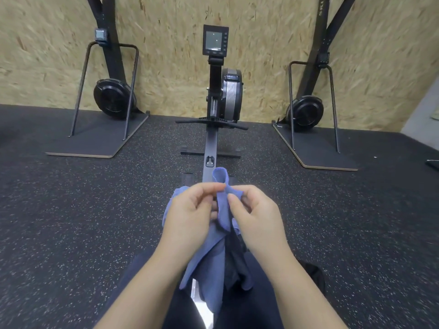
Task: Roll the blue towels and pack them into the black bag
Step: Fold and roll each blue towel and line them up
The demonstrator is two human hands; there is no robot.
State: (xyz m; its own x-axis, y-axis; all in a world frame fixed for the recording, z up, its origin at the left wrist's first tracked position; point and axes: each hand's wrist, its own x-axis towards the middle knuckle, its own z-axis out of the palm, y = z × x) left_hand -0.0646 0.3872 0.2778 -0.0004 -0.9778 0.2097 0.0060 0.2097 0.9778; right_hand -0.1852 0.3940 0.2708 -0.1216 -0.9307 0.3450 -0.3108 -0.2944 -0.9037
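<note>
Left hand (190, 210) — grip pinching the upper edge of the blue towel (209, 257), thumb and forefinger pressed together on the cloth. Right hand (254, 210) — fingers curled, pinching the same towel just beside the left. Towel — a small loop stands up above the fingers; the rest hangs down between the forearms over the lap. Beyond: rowing machine (221, 96) ahead on speckled black floor (71, 222), two ski machines (111, 91) beside it, chipboard wall (166, 43) behind.
</note>
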